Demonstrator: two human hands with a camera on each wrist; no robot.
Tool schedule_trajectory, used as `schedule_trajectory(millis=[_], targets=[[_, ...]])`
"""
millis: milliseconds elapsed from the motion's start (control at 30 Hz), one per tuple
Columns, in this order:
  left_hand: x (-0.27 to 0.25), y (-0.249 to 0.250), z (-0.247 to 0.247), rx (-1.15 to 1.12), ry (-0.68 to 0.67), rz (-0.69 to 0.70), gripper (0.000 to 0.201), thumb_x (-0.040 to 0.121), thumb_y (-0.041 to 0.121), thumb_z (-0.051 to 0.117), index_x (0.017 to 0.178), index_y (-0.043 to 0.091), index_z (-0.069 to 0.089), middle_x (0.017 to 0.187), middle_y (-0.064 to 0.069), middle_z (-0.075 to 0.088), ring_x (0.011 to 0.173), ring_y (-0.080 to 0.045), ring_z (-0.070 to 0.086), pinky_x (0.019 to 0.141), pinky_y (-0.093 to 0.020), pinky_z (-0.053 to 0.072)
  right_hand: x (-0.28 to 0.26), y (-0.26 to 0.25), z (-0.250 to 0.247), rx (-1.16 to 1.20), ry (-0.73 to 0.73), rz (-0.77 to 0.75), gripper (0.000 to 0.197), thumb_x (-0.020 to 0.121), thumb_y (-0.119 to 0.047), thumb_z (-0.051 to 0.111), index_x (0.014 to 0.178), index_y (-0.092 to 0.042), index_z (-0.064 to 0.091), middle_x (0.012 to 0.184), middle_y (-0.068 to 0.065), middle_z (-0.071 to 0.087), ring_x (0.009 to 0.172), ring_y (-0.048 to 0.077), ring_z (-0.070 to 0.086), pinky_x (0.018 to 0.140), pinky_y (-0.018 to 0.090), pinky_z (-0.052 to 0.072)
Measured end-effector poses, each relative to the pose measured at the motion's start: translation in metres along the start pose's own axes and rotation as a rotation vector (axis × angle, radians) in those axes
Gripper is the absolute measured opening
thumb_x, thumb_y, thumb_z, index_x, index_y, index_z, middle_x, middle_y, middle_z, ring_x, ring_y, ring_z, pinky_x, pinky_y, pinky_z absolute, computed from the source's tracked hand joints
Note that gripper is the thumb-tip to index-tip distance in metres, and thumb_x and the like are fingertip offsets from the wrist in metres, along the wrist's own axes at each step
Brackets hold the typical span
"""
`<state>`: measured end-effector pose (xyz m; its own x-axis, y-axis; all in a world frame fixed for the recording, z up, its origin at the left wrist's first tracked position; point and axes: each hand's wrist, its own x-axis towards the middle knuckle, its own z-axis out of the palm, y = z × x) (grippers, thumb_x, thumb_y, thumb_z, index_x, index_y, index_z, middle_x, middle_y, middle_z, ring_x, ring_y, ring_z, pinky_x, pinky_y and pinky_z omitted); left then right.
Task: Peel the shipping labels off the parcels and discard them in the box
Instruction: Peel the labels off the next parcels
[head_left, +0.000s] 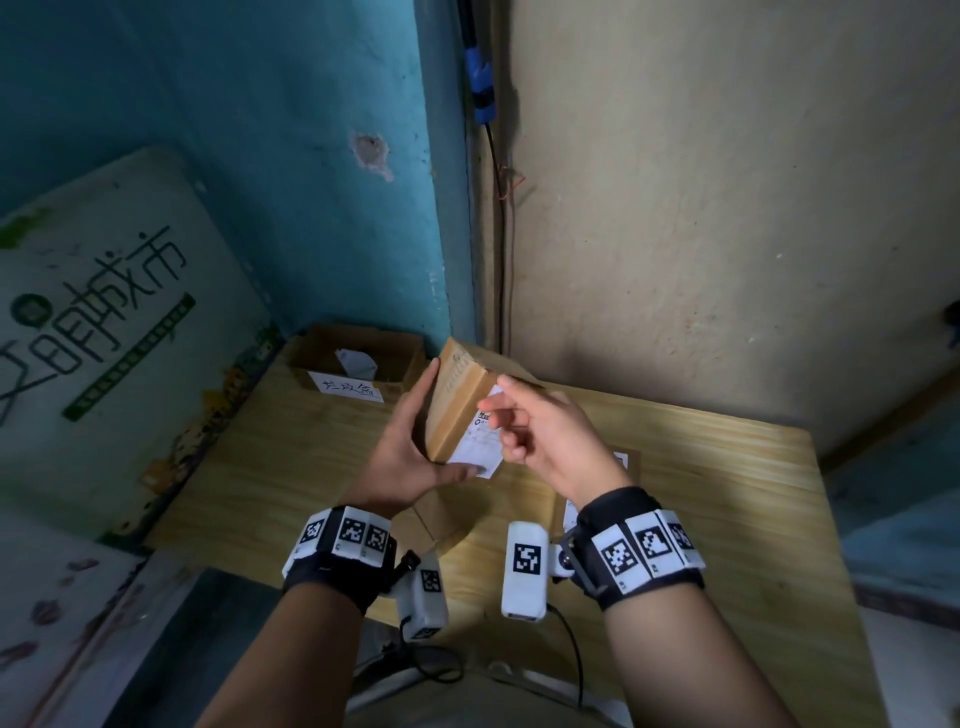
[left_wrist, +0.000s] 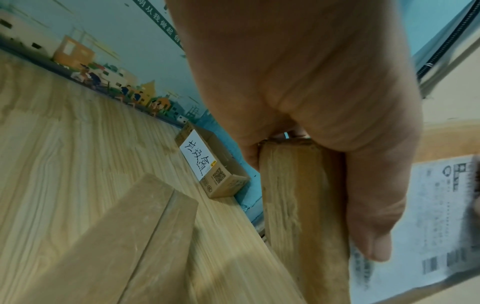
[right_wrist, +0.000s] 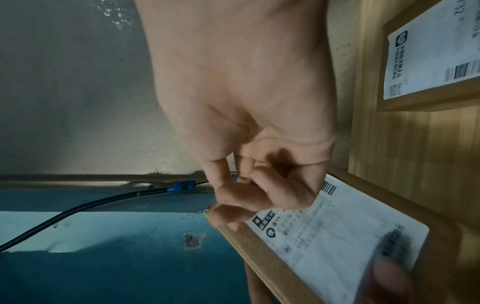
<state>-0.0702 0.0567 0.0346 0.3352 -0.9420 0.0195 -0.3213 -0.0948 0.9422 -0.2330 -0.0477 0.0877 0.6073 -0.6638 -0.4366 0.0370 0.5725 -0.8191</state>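
My left hand (head_left: 434, 428) grips a brown cardboard parcel (head_left: 460, 400) and holds it tilted up above the wooden table (head_left: 727, 499). Its thumb (left_wrist: 371, 226) lies on the edge of the white shipping label (head_left: 475, 447) stuck to the parcel's face. My right hand (head_left: 492, 399) has its fingers curled at the label's upper corner (right_wrist: 249, 218), thumb and forefinger pinching there. The open discard box (head_left: 363, 353) with a handwritten note (left_wrist: 197, 158) stands at the table's back left, a peeled label lying inside it.
Two more flat parcels lie on the table below my hands, one plain (head_left: 441, 514) and one labelled (right_wrist: 428, 51). A printed board (head_left: 104, 322) leans at the left. The walls meet just behind the table, with a blue-tipped cable (head_left: 483, 98) in the corner.
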Motion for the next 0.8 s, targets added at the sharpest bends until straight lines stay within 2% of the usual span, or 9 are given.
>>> schedule_trajectory(millis=[133, 233, 300, 400, 533, 600, 667, 700, 800], targets=[[-0.004, 0.001, 0.002, 0.023, -0.026, -0.011, 0.127, 0.054, 0.034, 0.096, 0.151, 0.051, 0.016, 0.15, 0.013, 0.037, 0.138, -0.007, 0.038, 0.112, -0.049, 0.04, -0.002, 0.002, -0.003, -0.027, 0.009, -0.013, 0.028, 0.102, -0.018, 0.056, 0.091, 0.003, 0.071, 0.063, 0.004, 0.06, 0.047, 0.011, 0.044, 0.042, 0.02, 0.031], [-0.006, 0.0, 0.005, -0.026, -0.074, -0.039, 0.124, 0.057, 0.025, 0.096, 0.146, 0.057, 0.016, 0.148, 0.015, 0.039, 0.134, -0.004, 0.043, 0.11, -0.042, 0.044, -0.003, 0.005, -0.005, -0.078, 0.036, -0.022, 0.027, 0.101, -0.017, 0.056, 0.09, 0.001, 0.073, 0.063, 0.002, 0.06, 0.049, 0.011, 0.044, 0.043, 0.021, 0.032], [-0.006, -0.001, 0.007, -0.005, -0.133, -0.068, 0.126, 0.056, 0.033, 0.096, 0.148, 0.056, 0.012, 0.149, 0.01, 0.038, 0.136, -0.009, 0.042, 0.111, -0.045, 0.042, -0.004, 0.006, -0.005, -0.093, 0.06, -0.04, 0.028, 0.1, -0.016, 0.056, 0.087, 0.0, 0.074, 0.061, 0.003, 0.059, 0.048, 0.012, 0.045, 0.044, 0.022, 0.033], [-0.003, 0.003, 0.011, 0.135, -0.139, -0.19, 0.126, 0.053, 0.052, 0.091, 0.152, 0.049, 0.013, 0.147, 0.004, 0.03, 0.134, -0.014, 0.032, 0.113, -0.036, 0.028, -0.005, 0.005, -0.005, -0.139, 0.076, -0.083, 0.028, 0.099, -0.013, 0.055, 0.084, 0.001, 0.074, 0.061, 0.006, 0.06, 0.05, 0.016, 0.05, 0.048, 0.025, 0.035], [-0.001, 0.012, 0.014, -0.062, -0.091, -0.196, 0.123, 0.049, 0.059, 0.085, 0.153, 0.037, 0.022, 0.147, 0.001, 0.043, 0.135, -0.018, 0.043, 0.107, -0.038, 0.039, -0.007, 0.006, -0.006, -0.271, 0.057, -0.12, 0.028, 0.1, -0.014, 0.054, 0.084, -0.004, 0.075, 0.061, 0.004, 0.066, 0.058, 0.018, 0.06, 0.054, 0.027, 0.038], [0.0, 0.016, 0.015, -0.15, -0.056, -0.185, 0.123, 0.052, 0.059, 0.083, 0.154, 0.031, 0.022, 0.139, 0.004, 0.051, 0.13, -0.013, 0.049, 0.107, -0.036, 0.042, -0.008, 0.007, -0.006, -0.312, 0.036, -0.129, 0.027, 0.101, -0.016, 0.056, 0.085, -0.007, 0.076, 0.065, 0.003, 0.068, 0.063, 0.016, 0.062, 0.056, 0.024, 0.042], [0.0, 0.019, 0.016, -0.224, -0.024, -0.181, 0.121, 0.054, 0.06, 0.081, 0.154, 0.027, 0.023, 0.13, 0.01, 0.057, 0.122, -0.002, 0.054, 0.102, -0.025, 0.047, -0.008, 0.008, -0.006, -0.352, 0.023, -0.143, 0.025, 0.1, -0.018, 0.057, 0.087, -0.009, 0.076, 0.066, 0.003, 0.069, 0.066, 0.016, 0.064, 0.057, 0.023, 0.043], [0.0, 0.021, 0.017, -0.251, -0.019, -0.182, 0.12, 0.054, 0.063, 0.081, 0.154, 0.027, 0.024, 0.129, 0.01, 0.059, 0.121, -0.001, 0.055, 0.102, -0.024, 0.047, -0.008, 0.008, -0.007, -0.373, 0.019, -0.147, 0.024, 0.1, -0.019, 0.058, 0.087, -0.01, 0.075, 0.066, 0.003, 0.069, 0.068, 0.017, 0.064, 0.058, 0.024, 0.043], [0.001, 0.025, 0.018, -0.324, 0.029, -0.211, 0.117, 0.056, 0.072, 0.077, 0.153, 0.028, 0.027, 0.136, 0.001, 0.06, 0.125, -0.012, 0.057, 0.111, -0.043, 0.042, -0.01, 0.006, -0.007, -0.429, -0.017, -0.155, 0.025, 0.1, -0.02, 0.058, 0.084, -0.012, 0.076, 0.066, 0.001, 0.069, 0.07, 0.017, 0.065, 0.063, 0.027, 0.044]])
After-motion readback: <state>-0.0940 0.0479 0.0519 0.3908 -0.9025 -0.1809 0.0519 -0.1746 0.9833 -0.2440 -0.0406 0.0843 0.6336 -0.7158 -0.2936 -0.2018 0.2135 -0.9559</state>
